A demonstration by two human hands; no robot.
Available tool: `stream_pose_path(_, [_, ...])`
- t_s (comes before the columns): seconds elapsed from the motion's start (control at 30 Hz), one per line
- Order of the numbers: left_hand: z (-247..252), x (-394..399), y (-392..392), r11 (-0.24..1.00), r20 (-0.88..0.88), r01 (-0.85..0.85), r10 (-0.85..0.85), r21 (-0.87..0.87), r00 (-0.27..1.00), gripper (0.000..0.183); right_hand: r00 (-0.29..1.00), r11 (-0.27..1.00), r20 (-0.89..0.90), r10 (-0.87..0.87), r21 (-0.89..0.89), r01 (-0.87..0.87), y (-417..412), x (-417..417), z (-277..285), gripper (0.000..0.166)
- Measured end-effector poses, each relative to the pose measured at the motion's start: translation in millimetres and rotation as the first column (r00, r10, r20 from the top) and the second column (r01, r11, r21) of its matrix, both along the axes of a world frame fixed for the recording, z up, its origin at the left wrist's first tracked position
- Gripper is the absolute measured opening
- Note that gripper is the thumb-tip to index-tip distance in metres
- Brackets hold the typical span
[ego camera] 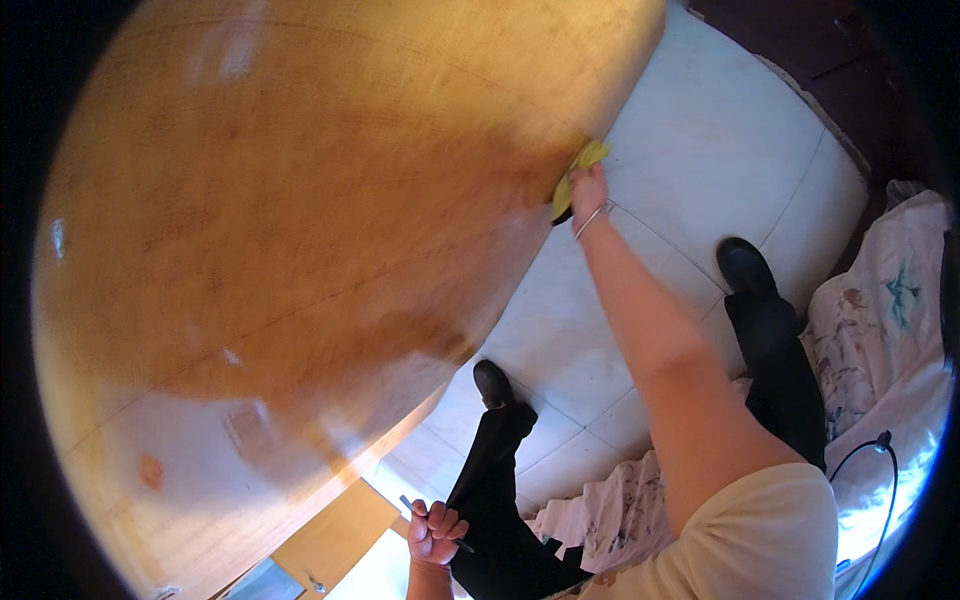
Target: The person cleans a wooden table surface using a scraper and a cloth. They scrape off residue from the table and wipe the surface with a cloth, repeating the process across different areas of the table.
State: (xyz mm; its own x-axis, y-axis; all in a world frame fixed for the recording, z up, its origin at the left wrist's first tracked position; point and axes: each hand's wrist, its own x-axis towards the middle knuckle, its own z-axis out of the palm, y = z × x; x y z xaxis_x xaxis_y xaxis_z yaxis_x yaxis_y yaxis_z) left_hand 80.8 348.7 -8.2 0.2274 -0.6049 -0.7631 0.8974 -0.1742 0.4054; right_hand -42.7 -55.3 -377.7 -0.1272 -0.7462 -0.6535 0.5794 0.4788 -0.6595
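My right hand (589, 191) holds a yellow cloth (592, 154) against the edge of a large, glossy wooden surface (315, 225) that looks like a table top. A small dark patch shows below the cloth; I cannot tell what it is. My right arm is stretched out, with a thin bracelet (592, 220) at the wrist. At the bottom of the view, my left hand (435, 529) is closed around a thin, stick-like tool (406, 503), which pokes out on both sides of the fist. The left hand is off the wooden surface, near my left leg.
Pale floor tiles (720, 135) lie beside the wooden edge, under my black shoes (746, 266). Patterned fabric (862, 300) drapes at the right, near a black cable (896, 480). A dark piece of furniture (832, 45) stands top right. A wooden panel with a knob (316, 585) is bottom left.
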Motion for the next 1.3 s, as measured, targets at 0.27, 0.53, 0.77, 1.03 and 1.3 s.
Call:
stream_pose_path(0.27, [-6.7, -7.7, -21.5, 0.994, 0.029, 0.092, -0.093, 0.054, 0.995, 0.018, 0.921, 0.949, -0.255, 0.295, -0.036, -0.314, 133.1, 69.1, 87.3, 0.043])
stream_pose_path(0.53, [-5.4, -6.8, -40.5, 0.974, 0.024, 0.194, -0.198, 0.118, 0.98, 0.016, 0.967, 0.996, -0.245, -0.065, -0.075, 0.048, -78.1, -52.8, -23.5, 0.033])
stream_pose_path(0.77, [3.5, -11.2, -23.1, 0.978, 0.081, 0.1, -0.116, 0.186, 0.99, 0.019, 0.986, 0.968, -0.04, -0.162, -0.201, 0.151, -193.8, -121.9, 48.5, 0.048])
stream_pose_path(1.03, [8.1, -19.0, -29.3, 0.977, 0.065, 0.111, -0.125, 0.182, 0.99, 0.019, 0.985, 0.961, 0.083, 0.154, 0.218, -0.169, -62.6, -31.2, -0.9, 0.041])
stream_pose_path(1.3, [2.7, -17.8, -54.7, 0.973, 0.08, 0.111, -0.129, 0.202, 0.988, 0.021, 0.943, 0.876, 0.132, 0.305, 0.349, -0.333, -55.6, -20.9, -95.3, 0.031])
